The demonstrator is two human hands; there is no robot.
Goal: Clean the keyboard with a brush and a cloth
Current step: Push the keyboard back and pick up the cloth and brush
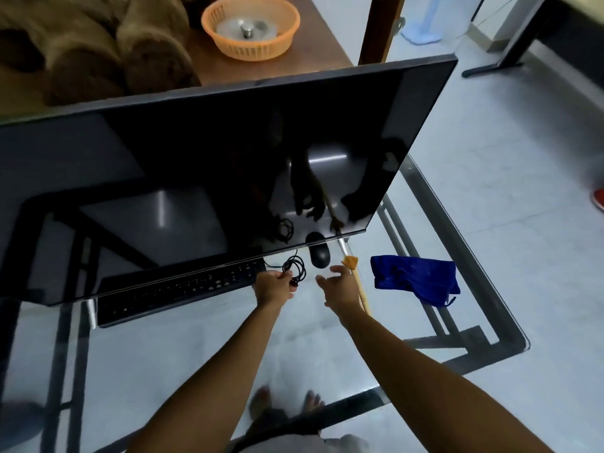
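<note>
Left hand [273, 286]: gripped cable [295, 269] beside keyboard [176, 289].
Right hand [340, 284]: spread wide above brush [350, 263].
Cloth [415, 279]: lay crumpled right of brush.

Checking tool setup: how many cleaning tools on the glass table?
2. A brush lies just right of the right hand; a blue cloth lies further right. The left hand holds a cable. The monitor may hide others.
</note>
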